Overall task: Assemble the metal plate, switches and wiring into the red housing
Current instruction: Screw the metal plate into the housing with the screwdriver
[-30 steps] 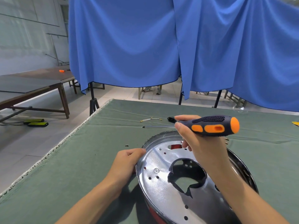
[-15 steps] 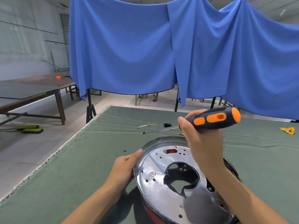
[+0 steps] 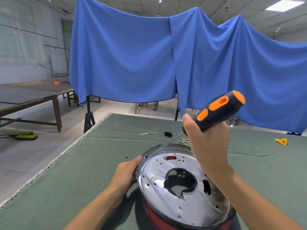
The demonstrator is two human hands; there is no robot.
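Metal plate (image 3: 182,165) rim in left grip (image 3: 126,171) — right grip (image 3: 206,143) round screwdriver (image 3: 217,112), green cloth (image 3: 83,163) beside.

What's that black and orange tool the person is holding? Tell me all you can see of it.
It is a screwdriver with a chunky black handle, ribbed, with orange insets and an orange end cap. The right hand grips its lower handle. The thin metal shaft slants down-left toward the far rim of the metal plate; the tip is too blurred to judge.

two bare forearms, left hand (image 3: 125,171) and right hand (image 3: 206,145), no sleeves, gloves or rings
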